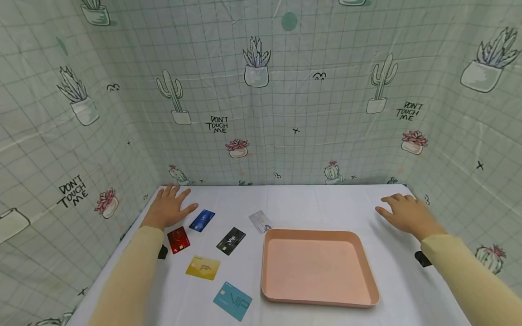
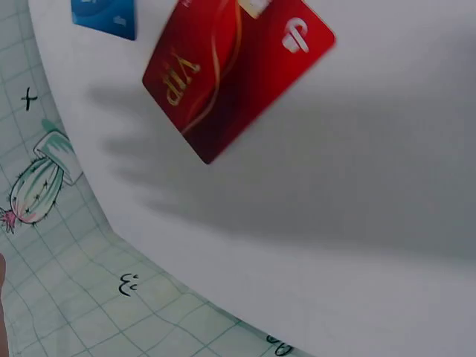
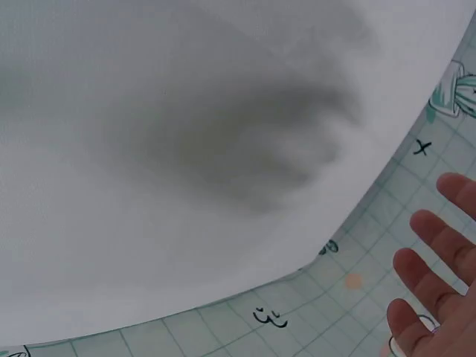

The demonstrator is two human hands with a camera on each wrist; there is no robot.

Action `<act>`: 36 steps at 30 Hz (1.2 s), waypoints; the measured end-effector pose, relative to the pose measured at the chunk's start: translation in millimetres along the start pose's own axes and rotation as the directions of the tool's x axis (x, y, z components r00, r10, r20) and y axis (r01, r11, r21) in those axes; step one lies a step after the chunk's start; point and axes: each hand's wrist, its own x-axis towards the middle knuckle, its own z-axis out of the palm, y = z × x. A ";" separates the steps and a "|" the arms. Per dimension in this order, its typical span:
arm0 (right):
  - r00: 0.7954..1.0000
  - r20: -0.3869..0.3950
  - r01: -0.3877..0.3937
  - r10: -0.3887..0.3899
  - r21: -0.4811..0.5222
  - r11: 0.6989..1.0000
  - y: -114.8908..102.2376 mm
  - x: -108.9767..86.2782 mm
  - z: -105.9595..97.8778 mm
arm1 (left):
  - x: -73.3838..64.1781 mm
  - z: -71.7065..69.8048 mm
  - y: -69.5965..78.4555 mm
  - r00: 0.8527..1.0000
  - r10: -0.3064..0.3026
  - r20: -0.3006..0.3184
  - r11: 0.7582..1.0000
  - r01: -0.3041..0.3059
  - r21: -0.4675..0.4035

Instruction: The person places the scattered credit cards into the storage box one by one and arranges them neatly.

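My left hand (image 1: 166, 209), fingers spread and holding nothing, is over the far left of the table, nearest the blue card (image 1: 202, 220) and the red VIP card (image 1: 178, 239). The left wrist view shows the red card (image 2: 234, 71) close up. Off to the right, my right hand (image 1: 408, 215) hovers with relaxed fingers above the white cloth, its shadow below. Between the hands lie a black VIP card (image 1: 231, 241), a silver card (image 1: 260, 222), a yellow card (image 1: 203, 267) and a teal VIP card (image 1: 233, 301), all flat. Right of them sits a shallow pink tray (image 1: 320, 299) holding nothing.
A white cloth covers the table (image 1: 318, 206). Grid-patterned curtain (image 1: 277, 108) with cactus drawings surrounds its back and both sides, close to the table's edges. Dark wrist-camera mounts (image 1: 422, 259) show under the sleeves.
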 end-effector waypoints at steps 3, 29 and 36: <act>1.000 -0.004 0.007 -0.007 -0.008 1.000 -4.5 -1.4 4.3 | -2.1 0.3 0.6 1.000 0.027 0.002 0.999 -0.027 0.030; 0.919 0.359 -0.357 0.162 0.589 0.725 -75.7 -29.2 13.3 | -21.7 22.5 8.8 0.991 0.137 -0.009 0.990 -0.136 0.020; 0.898 0.411 -0.417 0.156 0.685 0.597 -80.4 -34.3 17.1 | -30.6 28.6 14.0 0.990 0.141 -0.016 0.990 -0.141 0.007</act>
